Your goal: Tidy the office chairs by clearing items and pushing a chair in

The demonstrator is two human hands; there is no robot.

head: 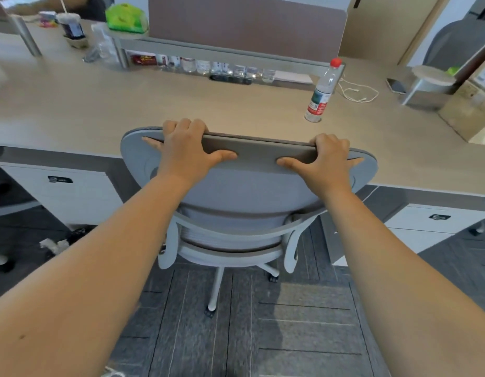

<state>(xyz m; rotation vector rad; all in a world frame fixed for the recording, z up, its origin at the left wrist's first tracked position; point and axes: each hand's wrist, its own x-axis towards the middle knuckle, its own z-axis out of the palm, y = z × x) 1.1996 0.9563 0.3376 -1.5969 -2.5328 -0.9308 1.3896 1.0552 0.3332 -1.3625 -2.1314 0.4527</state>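
Chair (244, 202), grey, stands on dark carpet (290, 336), seat facing the desk (154, 110), backrest toward the camera. Top edge of backrest runs left to right, level with desk front. Left hand (187, 148) and right hand (325, 159) both grip that top edge, fingers curled over, thumbs on the near face. Beyond, a red-capped water bottle (321, 93) stands upright on the desk.

long beige desk (154, 104), brown partition (249, 23), white drawers (72, 191), grey carpet (290, 336).
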